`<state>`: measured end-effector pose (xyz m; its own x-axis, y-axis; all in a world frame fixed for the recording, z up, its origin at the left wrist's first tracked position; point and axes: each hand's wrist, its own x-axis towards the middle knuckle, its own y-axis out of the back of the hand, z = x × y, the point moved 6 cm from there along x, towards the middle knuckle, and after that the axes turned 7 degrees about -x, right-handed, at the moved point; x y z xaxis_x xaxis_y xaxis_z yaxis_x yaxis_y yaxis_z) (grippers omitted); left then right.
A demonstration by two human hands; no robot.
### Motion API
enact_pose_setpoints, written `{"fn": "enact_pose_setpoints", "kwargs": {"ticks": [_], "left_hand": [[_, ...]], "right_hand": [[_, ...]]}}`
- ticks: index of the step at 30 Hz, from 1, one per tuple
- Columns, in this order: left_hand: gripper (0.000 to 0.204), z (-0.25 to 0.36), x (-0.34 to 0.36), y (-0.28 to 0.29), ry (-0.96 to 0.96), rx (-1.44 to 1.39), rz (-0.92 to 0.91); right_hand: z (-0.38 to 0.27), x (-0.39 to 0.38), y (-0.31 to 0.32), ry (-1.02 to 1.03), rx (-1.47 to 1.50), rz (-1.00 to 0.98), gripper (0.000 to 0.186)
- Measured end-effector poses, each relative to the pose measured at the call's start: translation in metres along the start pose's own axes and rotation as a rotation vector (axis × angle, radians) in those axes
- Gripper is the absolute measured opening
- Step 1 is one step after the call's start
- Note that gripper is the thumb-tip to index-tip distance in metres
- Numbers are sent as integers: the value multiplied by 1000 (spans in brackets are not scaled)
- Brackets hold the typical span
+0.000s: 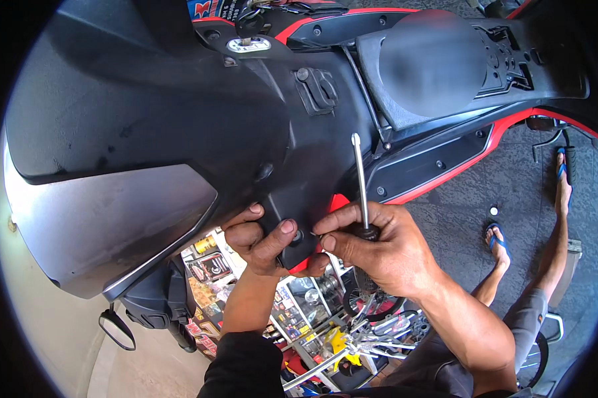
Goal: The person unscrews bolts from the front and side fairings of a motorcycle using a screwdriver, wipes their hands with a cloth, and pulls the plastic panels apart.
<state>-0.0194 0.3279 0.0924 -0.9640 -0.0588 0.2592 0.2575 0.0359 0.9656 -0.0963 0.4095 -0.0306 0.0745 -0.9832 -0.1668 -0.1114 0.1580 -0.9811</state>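
R hand (pixel 395 249) is part-closed, w/ screwdriver (pixel 361 179) held by its handle, shaft pointing up; thumb & index tips are nearly met, anything pinched can't be told. L hand (pixel 259 245), just left, is half-curled at the scooter's black panel (pixel 289 205), thumb by a round fastener (pixel 298 236); firm grip can't be told. Farther out, mirror (pixel 117 330) is seen below-left of L hand, red trim (pixel 500 132) up-right of R hand.
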Motion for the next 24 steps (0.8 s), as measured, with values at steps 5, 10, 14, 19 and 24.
{"fn": "enact_pose_setpoints", "kwargs": {"ticks": [5,10,14,19,24], "left_hand": [[55,1,8,0,23,-30,-57],[60,0,10,-3,-19,-35,29],[60,1,4,1,21,-1,-12],[59,2,3,-1,2,-8,22],[62,5,6,-3,42,-6,36]], "right_hand": [[4,10,-6,-22,-51,-36,14],[5,11,-15,-94,-26,-33,14],[5,11,-14,-108,4,-15,13],[1,10,-19,-108,-28,17,14],[0,9,-20,-110,-81,77,12]]}}
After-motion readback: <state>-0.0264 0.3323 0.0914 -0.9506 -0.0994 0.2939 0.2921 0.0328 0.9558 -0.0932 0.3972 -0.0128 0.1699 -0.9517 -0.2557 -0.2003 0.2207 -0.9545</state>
